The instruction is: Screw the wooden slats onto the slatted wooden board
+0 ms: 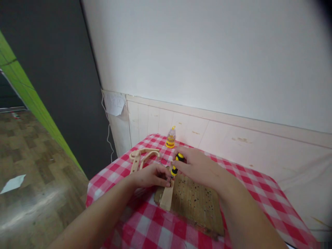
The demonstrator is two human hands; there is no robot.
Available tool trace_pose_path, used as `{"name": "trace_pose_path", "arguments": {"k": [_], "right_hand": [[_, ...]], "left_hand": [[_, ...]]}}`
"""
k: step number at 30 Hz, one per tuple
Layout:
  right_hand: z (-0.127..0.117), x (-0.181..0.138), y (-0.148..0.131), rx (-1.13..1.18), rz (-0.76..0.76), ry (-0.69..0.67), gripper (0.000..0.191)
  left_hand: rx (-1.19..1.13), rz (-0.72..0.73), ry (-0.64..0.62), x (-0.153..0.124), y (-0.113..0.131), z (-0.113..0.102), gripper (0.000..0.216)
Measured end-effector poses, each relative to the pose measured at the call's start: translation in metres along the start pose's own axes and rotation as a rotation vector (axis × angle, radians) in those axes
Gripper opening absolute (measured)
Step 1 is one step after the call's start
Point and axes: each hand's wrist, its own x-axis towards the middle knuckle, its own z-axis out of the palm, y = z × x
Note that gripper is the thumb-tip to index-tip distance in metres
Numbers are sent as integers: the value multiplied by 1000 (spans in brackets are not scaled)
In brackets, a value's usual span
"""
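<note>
Both hands meet over a wooden strip (pixel 166 199), the right hand (pixel 190 162) wrapped around a yellow-and-black screwdriver (pixel 174 171) held tilted with its tip down at the strip, while the left hand (pixel 155 175) has its fingertips at the strip right beside that tip, though whether they pinch anything cannot be told. Under them, the strip lies along the left side of a pitted board (pixel 195 202) on a red-and-white checked cloth (pixel 145 226). Beyond the left hand lie wooden pieces (pixel 136 160), and near the wall (pixel 220 69) stands a clear, yellow-based bottle (pixel 170 139).
</note>
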Motion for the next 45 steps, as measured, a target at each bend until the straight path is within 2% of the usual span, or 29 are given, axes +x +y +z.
{"name": "trace_pose_path", "arguments": {"k": [5,13,24,35,38,41,45], "right_hand": [[-3,-2,-2,-57,15,-7,13],[-4,-2,-6,-87,-23,7,13],[-4,-4,-9,-69,-35,-7,14],[-4,-6,-6,-63,29,-30,15],[-6,-10,-8,-8,-45,-45,27],[-8,-11,-10,-11,-104,-10,35],[-8,-7,-9,-107,-73,62,31]], "left_hand": [[-2,8,-1,2,-10,-4,24],[-77,-30,14,5,-5,0,29],[50,10,9,3,-8,-6,24],[74,13,-16,5,-10,-8,20],[101,20,-25,6,-8,-7,20],[102,32,-17,6,-4,-6,21],[86,12,-24,5,0,-4,22]]}}
